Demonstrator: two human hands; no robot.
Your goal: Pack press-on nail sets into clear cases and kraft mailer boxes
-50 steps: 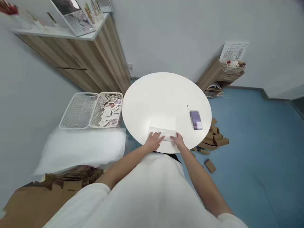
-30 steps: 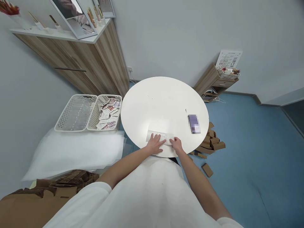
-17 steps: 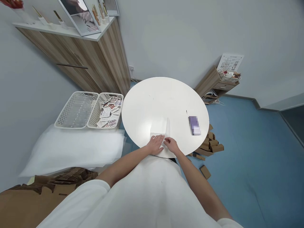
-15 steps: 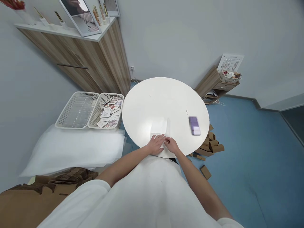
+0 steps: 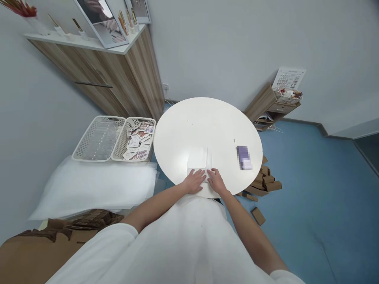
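Note:
A thin, translucent white sheet [image 5: 195,159] lies near the front edge of the round white table [image 5: 207,114]. Its near part is folded over, and a raised strip runs along the right side. My left hand [image 5: 194,181] rests flat across the near fold, fingers spread. At the sheet's near right corner, my right hand [image 5: 216,180] touches the strip with bent fingers that are slightly apart. Whatever lies under the folded part is hidden by the sheet and my hands.
A blurred purple box [image 5: 244,157] sits on the table's right side. Left of the table stand a basket of printed cards [image 5: 115,152] and a basket of clear packets [image 5: 77,152]. White sheets [image 5: 97,181] are stacked below them. Cardboard boxes [image 5: 268,183] lie on the floor at right.
My right hand's fingers have gone from pinched together to spread against the sheet's right side. The strip there has shifted slightly left and lies flatter. My left hand stays on the fold.

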